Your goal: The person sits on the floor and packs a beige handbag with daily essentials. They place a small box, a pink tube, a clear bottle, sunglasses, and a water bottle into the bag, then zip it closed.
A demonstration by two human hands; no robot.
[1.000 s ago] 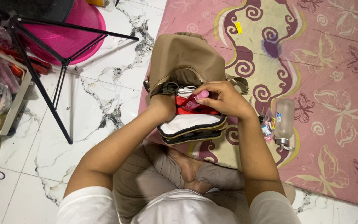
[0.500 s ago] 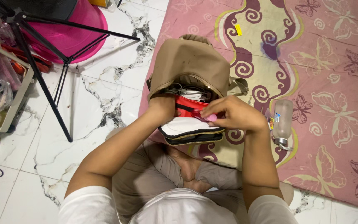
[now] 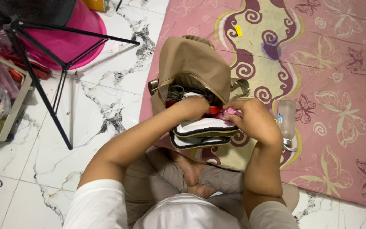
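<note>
Middle of the frame is crowded: the tan backpack (image 3: 193, 68) stands open, its mouth packed with cables, red items and white pouches, and the left hand (image 3: 193, 106) already fills that opening. The right hand (image 3: 253, 121) blocks the mouth's right edge, pinching something pink. Just right of it, a clear bottle (image 3: 286, 123) lies on the pink rug (image 3: 339, 63), narrowing that side. Beyond the bottle, the rug runs open toward the right edge. Left of the backpack, bare marble floor (image 3: 98, 110) gives passage, until the black tripod legs (image 3: 56, 97) cut across. Upper left, a pink tub (image 3: 70, 42) and a cluttered shelf (image 3: 5, 114) close things off.
</note>
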